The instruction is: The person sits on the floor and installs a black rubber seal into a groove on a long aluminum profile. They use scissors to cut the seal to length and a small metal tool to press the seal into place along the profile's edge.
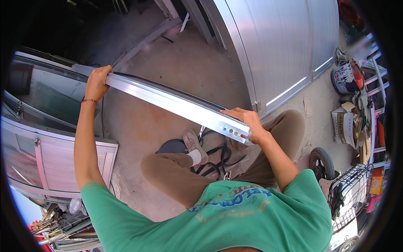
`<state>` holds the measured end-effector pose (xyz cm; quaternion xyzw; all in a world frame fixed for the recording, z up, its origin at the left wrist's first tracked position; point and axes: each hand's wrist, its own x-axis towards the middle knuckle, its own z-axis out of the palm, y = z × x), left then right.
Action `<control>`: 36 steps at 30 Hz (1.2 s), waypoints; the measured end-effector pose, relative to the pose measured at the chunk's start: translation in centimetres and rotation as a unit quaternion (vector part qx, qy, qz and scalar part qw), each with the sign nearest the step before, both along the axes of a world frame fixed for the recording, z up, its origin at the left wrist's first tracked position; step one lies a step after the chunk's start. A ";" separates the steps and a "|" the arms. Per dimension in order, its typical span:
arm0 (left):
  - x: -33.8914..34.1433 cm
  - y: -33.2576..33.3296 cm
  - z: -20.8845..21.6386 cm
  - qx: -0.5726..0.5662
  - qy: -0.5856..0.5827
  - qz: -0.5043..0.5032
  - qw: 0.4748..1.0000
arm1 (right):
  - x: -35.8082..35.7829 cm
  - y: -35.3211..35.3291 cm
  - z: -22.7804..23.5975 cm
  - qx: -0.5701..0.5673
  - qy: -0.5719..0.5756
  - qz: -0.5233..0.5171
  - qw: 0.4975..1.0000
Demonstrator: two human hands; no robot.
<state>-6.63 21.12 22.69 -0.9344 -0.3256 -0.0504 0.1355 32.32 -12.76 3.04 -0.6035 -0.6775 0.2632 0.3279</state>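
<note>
A long silvery aluminium profile slants across in front of me, its left end farther away than its right. My left hand is closed around it toward the far left end. Near the other end, my right hand grips it, thumb and fingers over the edge. Several small round holes or screws show in the end face beside that hand. A dark strip runs along the profile's far side. Below it, black rubber-like strips lie in loops on the floor between my legs, by my shoe.
A large metal door panel stands at the upper right. Framed glass and metal panels lean at the left. On the right are a bucket, a cardboard box, a small wheel and a black wire basket.
</note>
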 end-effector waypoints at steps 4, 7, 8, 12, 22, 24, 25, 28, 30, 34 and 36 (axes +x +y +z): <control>6.3 4.0 0.8 -0.004 0.013 -0.018 1.000 | 0.8 0.6 -0.2 0.015 -0.018 -0.018 1.000; 10.2 7.1 1.0 -0.001 0.017 -0.043 0.999 | 1.3 0.8 0.0 -0.036 0.056 -0.041 0.997; 11.6 7.9 1.1 0.014 0.015 -0.055 0.998 | 1.5 0.6 -0.2 -0.018 0.057 -0.049 0.997; 16.9 11.1 0.3 0.082 0.008 -0.103 0.991 | 1.6 0.6 -2.8 -0.003 -0.025 -0.079 0.997; 26.0 14.1 -2.4 0.139 -0.058 -0.095 0.984 | 0.7 1.9 -2.6 0.042 0.094 -0.179 0.978; 26.2 14.1 -3.4 0.138 -0.058 -0.059 0.987 | 0.5 2.5 -3.3 0.066 0.083 -0.182 0.978; 26.5 14.1 -4.4 0.133 -0.079 -0.061 0.986 | 0.4 3.0 -2.8 0.073 0.076 -0.185 0.977; 25.5 13.3 -5.9 0.159 -0.136 -0.074 0.975 | -0.2 4.1 -3.1 0.082 0.071 -0.195 0.975; 25.8 10.1 -6.0 0.161 -0.227 -0.014 0.960 | -0.1 4.2 -2.8 0.090 0.063 -0.195 0.975; 23.9 -1.0 -7.6 -0.134 -0.298 0.111 0.939 | -0.3 4.3 -2.0 0.111 0.016 -0.185 0.976; 22.6 -6.6 -10.2 -0.317 -0.375 0.054 0.869 | -0.3 4.6 -2.5 0.094 0.015 -0.180 0.979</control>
